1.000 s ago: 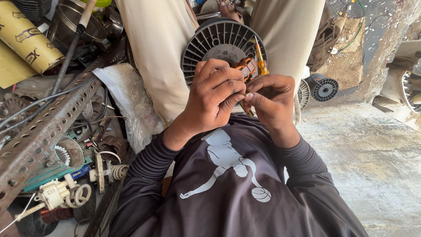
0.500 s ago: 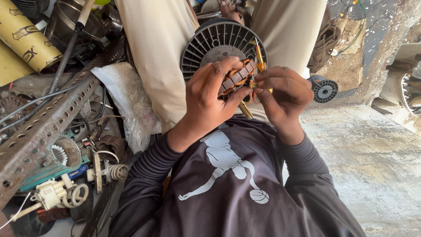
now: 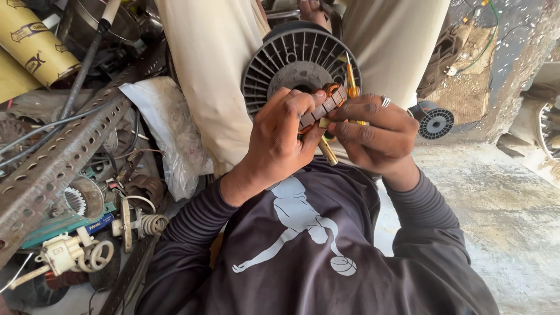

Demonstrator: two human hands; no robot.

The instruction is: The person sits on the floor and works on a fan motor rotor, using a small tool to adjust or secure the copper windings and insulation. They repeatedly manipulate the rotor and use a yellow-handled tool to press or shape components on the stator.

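My left hand grips a small motor armature with brown segments and copper winding; its brass shaft sticks out below my fingers. My right hand, with a ring on one finger, touches the armature's right side and holds a thin yellow-handled tool that points upward. Both hands are raised in front of my dark printed shirt. Just behind them is a large black ribbed spool.
A person in beige trousers stands close behind the spool. A rusty perforated angle bar, yellow cardboard tubes, a white plastic bag and white electrical parts crowd the left. A small black spool and concrete floor lie right.
My left hand has turned the armature so its segments face the camera. My right hand has shifted from below it to its right side, the yellow tool now upright.
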